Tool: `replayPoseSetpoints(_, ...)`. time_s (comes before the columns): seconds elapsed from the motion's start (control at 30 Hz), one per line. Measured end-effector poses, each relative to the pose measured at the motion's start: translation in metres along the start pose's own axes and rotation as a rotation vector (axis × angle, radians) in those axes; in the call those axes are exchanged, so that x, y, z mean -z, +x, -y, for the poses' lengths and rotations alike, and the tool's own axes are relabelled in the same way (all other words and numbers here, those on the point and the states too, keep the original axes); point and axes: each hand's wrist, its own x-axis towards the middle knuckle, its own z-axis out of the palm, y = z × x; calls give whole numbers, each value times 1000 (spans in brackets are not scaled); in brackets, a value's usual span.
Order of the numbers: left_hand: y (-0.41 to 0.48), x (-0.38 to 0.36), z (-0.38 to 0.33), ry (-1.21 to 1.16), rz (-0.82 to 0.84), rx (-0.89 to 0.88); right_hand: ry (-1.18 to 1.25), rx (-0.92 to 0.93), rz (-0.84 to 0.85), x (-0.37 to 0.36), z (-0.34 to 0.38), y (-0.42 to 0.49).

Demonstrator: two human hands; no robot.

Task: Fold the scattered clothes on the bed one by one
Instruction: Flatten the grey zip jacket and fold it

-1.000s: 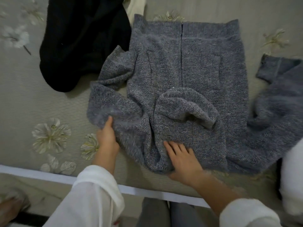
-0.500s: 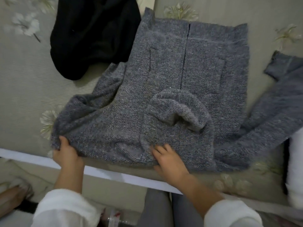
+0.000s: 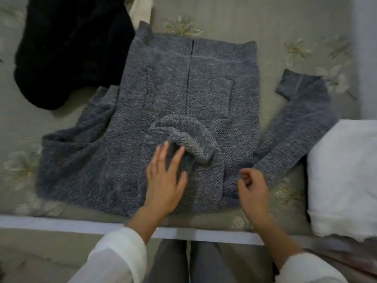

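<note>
A grey knit hooded sweater [image 3: 189, 94] lies spread on the bed, its hem at the far side and its hood [image 3: 189, 137] bunched in the middle. The left sleeve [image 3: 71, 137] is folded beside the body. The right sleeve [image 3: 302, 123] stretches out to the right. My left hand [image 3: 165, 180] rests flat on the sweater with straight fingers, its fingertips at the hood's edge. My right hand [image 3: 252, 188] has curled fingers and pinches the knit at the base of the right sleeve.
A black garment [image 3: 67, 52] lies heaped at the far left, with a cream piece [image 3: 140, 11] behind it. A white folded cloth [image 3: 342, 176] sits at the right. The floral bedsheet [image 3: 285, 27] ends at a white bed edge [image 3: 61, 223] near me.
My left hand drew the sweater's left side outward, let go and moved to the middle by the hood. My right hand left the collar area and moved right to the sleeve base, its fingers now curled.
</note>
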Motion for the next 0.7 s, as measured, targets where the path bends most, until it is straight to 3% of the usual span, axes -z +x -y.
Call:
replayPoseSetpoints(0.07, 15, -24, -30, 147, 128, -301, 47, -119, -196, 24, -15, 20)
replayPoseSetpoints(0.13, 30, -39, -48, 270, 198, -370, 108, -303, -363, 42, -29, 37)
replayPoseSetpoints(0.27, 63, -51, -33, 300, 534, 113, 251, -529, -370, 59, -54, 72)
replayPoseSetpoints(0.37, 72, -46, -33, 350, 718, 211, 321, -471, -317, 67, -49, 96)
replayPoseSetpoints(0.47, 71, -42, -64, 266, 634, 267, 340, -455, -369, 80, -37, 127)
replayPoseSetpoints(0.57, 54, -49, -106, 134, 366, 27, 678, -537, -388, 97, -21, 160)
replayPoseSetpoints(0.63, 43, -61, -139, 32, 392, -155, 980, -564, -236, 111, -11, 175)
replayPoseSetpoints(0.7, 39, -78, -165, 7, 502, -179, 1064, -516, -72, 125, -3, 187)
